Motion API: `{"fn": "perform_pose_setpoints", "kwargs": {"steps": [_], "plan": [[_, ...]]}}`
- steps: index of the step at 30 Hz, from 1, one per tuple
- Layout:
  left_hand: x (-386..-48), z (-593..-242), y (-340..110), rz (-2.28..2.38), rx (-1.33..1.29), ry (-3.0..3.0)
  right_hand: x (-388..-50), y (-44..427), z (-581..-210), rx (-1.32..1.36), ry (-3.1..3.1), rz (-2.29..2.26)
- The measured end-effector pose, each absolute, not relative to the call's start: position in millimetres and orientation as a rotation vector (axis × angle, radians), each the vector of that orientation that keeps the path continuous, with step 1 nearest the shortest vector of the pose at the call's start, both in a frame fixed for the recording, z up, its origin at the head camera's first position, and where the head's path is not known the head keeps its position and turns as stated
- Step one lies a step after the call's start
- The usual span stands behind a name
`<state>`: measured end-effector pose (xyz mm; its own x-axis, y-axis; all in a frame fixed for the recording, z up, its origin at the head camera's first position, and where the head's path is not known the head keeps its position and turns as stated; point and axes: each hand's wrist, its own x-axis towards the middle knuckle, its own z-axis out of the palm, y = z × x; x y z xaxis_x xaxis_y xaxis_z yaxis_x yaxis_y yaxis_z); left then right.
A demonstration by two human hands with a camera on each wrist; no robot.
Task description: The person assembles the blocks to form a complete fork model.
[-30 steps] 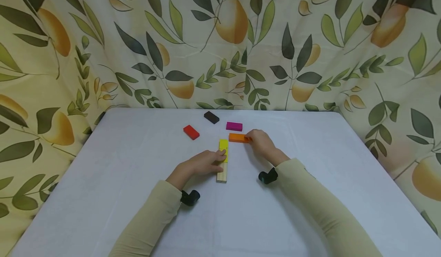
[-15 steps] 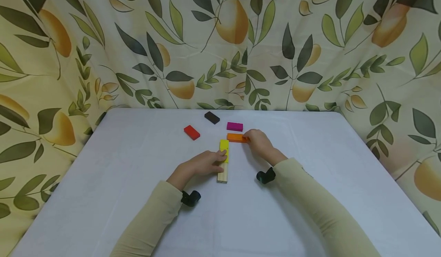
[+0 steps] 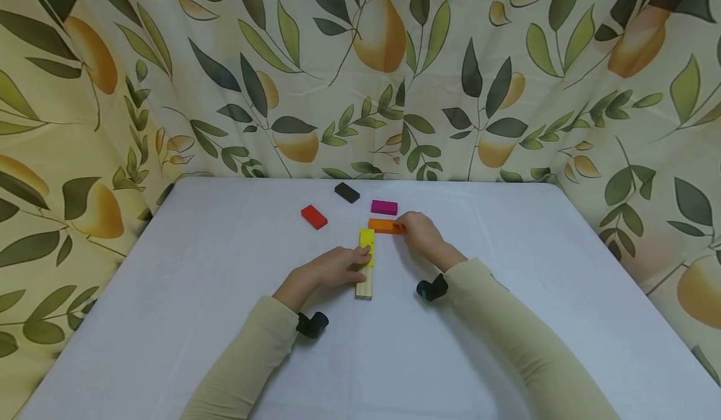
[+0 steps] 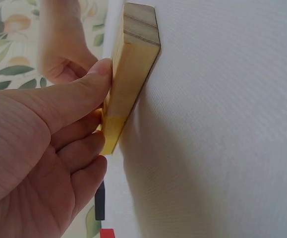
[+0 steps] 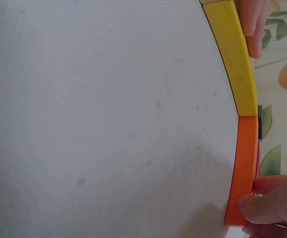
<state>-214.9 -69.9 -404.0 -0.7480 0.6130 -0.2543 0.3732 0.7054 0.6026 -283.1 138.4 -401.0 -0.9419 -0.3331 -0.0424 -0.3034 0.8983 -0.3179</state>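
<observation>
A yellow block [image 3: 367,237] and a plain wooden block [image 3: 364,290] lie end to end in a line on the white table. My left hand [image 3: 338,265] rests on both, its thumb on the wooden one and its fingers on the yellow one. My right hand [image 3: 422,232] pinches the right end of an orange block [image 3: 383,226] between thumb and fingers. That orange block lies crosswise at the yellow block's far end. In the right wrist view the orange block [image 5: 243,168] and the yellow block [image 5: 235,59] meet end to end at an angle.
Behind the orange block lies a magenta block [image 3: 384,207]. A red block [image 3: 314,217] sits to the left, and a black block [image 3: 347,192] lies near the far table edge. Patterned cloth [image 3: 281,113] hangs behind the table.
My right hand has slid the orange block a little left, to the yellow block's far end. The left hand stays on the yellow and wooden blocks.
</observation>
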Motion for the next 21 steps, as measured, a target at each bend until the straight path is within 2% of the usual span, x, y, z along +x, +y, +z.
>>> {"fn": "perform_pose_setpoints", "kwargs": {"steps": [21], "plan": [[-215.7, -403.5, -69.1, 0.7, 0.766, 2.479, -280.0, 122.6, -402.5, -0.54, 3.006, -0.391]]}}
